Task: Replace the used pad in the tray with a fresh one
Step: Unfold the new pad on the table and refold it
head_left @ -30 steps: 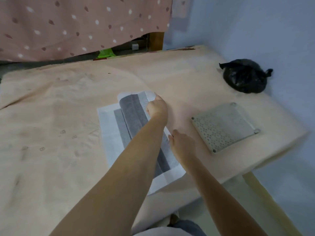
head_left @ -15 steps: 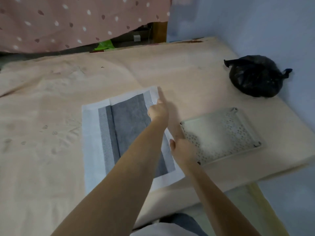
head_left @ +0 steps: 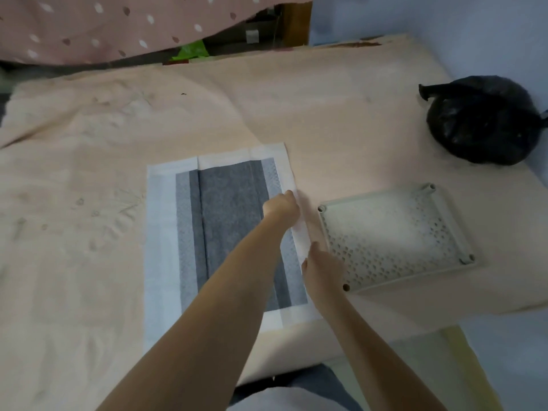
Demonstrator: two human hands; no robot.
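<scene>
Fresh pad opened out flat beside the grid tray, both hands on its near-tray edge.

The white-bordered pad with a grey quilted centre (head_left: pixel 225 229) now lies almost fully unfolded on the peach bed sheet (head_left: pixel 89 143); a second ago it was still a narrow folded strip, so the unfolding looks nearly done and fitting it to the tray comes next. Left hand (head_left: pixel 281 207) and right hand (head_left: pixel 321 266) both sit on the pad's white margin nearest the pale perforated plastic tray (head_left: pixel 444 209); fingers curl at that margin, apparently pinching it. The tray, just beside the pad, holds nothing visible. Beyond the tray, a tied black plastic bag (head_left: pixel 483 123); contents cannot be told.
</scene>
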